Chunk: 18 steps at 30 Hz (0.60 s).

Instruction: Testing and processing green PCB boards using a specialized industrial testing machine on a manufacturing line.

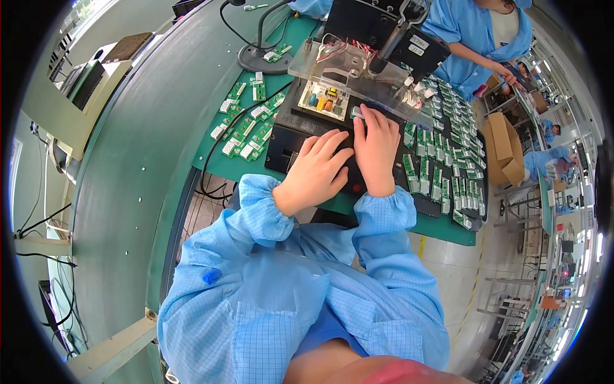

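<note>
A black test fixture (pixel 291 144) with a clear plastic plate (pixel 332 73) above it stands in front of me. A populated circuit board (pixel 324 101) with yellow and blue parts lies on its top. My left hand (pixel 314 169) rests over the fixture's front part, fingers spread, with nothing visible in it. Beside it, my right hand (pixel 376 150) lies over the fixture with fingers stretched forward. Its fingertips are at a small module with a pale label (pixel 357 112), partly hidden by them; whether they press it I cannot tell.
Several small green circuit boards (pixel 246 131) lie left of the fixture, and many more fill a dark tray (pixel 484 192) to the right. A black lamp base (pixel 263 61) and cable stand behind on the left. A conveyor belt (pixel 147 160) runs alongside. A co-worker (pixel 476 38) stands at the far right.
</note>
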Motion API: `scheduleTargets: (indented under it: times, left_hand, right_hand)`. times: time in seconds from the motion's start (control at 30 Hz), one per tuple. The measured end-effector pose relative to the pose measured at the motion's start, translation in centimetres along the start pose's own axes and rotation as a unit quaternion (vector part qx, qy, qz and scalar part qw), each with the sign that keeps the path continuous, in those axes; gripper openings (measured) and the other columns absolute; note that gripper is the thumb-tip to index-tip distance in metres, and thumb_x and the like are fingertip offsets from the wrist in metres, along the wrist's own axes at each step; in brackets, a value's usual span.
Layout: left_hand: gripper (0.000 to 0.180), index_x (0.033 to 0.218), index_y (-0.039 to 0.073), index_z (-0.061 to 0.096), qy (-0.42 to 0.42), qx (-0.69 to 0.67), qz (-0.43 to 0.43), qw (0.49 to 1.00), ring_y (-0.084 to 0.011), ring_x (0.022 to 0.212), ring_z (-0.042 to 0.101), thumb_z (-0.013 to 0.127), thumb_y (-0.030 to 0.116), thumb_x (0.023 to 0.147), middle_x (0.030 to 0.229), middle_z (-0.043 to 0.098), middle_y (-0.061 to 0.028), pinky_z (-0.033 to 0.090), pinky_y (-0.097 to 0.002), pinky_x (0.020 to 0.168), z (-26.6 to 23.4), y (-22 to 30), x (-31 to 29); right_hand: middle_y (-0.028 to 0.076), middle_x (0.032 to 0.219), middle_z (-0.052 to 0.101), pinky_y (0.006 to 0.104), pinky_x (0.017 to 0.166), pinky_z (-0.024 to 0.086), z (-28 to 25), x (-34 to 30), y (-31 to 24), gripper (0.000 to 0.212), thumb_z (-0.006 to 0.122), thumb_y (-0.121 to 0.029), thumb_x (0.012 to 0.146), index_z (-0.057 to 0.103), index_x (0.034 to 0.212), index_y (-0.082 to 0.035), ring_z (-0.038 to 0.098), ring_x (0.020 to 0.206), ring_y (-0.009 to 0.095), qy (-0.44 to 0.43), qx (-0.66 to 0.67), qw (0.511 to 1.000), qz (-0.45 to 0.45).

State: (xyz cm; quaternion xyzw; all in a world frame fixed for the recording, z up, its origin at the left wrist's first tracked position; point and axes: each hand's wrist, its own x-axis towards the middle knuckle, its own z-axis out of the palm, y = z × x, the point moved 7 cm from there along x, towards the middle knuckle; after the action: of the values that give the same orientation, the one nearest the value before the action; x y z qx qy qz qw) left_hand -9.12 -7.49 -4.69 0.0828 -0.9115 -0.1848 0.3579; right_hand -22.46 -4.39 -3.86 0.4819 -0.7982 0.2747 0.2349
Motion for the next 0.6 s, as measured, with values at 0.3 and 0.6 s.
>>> scheduleTargets:
  times: [0.3,0.6]
  left_hand:
    - [0.036,0.118,0.008,0.059,-0.016,0.005,0.006,1.000,-0.0313,0.131,0.044,0.063,0.015,0.083,0.136,0.049,-0.0141,0.034,-0.0450,0.105,0.2,-0.2,0.1]
    - [0.029,0.108,0.007,0.065,0.031,-0.059,0.059,0.996,-0.0317,0.123,0.050,0.065,0.008,0.079,0.122,0.056,-0.0115,0.039,-0.0443,0.100,-3.9,0.3,1.2]
  right_hand:
    - [0.005,0.113,0.066,0.0440,0.092,0.043,0.5,0.9,0.7,0.029,0.064,-0.024,0.089,0.066,0.115,-0.011,0.055,0.108,0.030,0.008,0.019,1.000,0.021]
    - [0.015,0.136,0.054,0.0485,0.104,0.035,-0.6,-1.9,-0.9,0.042,0.061,-0.029,0.091,0.058,0.131,-0.014,0.048,0.125,0.035,0.016,-0.021,0.999,-0.033]
